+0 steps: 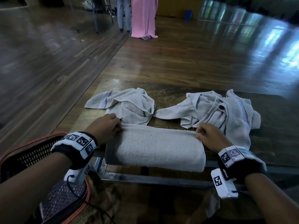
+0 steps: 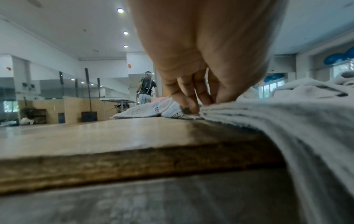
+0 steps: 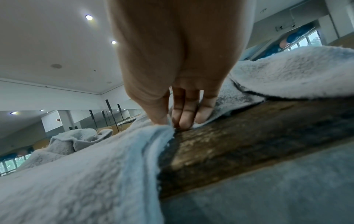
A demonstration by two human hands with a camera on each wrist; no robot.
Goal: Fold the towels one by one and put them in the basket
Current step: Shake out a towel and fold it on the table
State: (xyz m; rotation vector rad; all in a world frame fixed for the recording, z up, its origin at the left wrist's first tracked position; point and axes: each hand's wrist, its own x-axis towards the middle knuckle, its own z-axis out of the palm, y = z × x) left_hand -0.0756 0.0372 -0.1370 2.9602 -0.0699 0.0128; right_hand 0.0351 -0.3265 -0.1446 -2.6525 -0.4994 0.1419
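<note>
A pale grey towel [image 1: 153,147] lies folded over the near edge of the wooden table [image 1: 169,88], its front part hanging down. My left hand [image 1: 110,126] pinches its far left corner [image 2: 203,109] and my right hand [image 1: 205,135] pinches its far right corner [image 3: 164,128]. Two crumpled towels lie behind it, one at the left [image 1: 127,104] and a bigger heap at the right [image 1: 218,110]. A dark mesh basket [image 1: 29,154] with an orange rim stands low at my left, partly hidden by my left arm.
Shiny wooden floor surrounds the table. Far back, a person [image 1: 123,13] stands beside a hanging pink cloth [image 1: 144,16]. A metal rail [image 1: 153,177] runs under the table's near edge.
</note>
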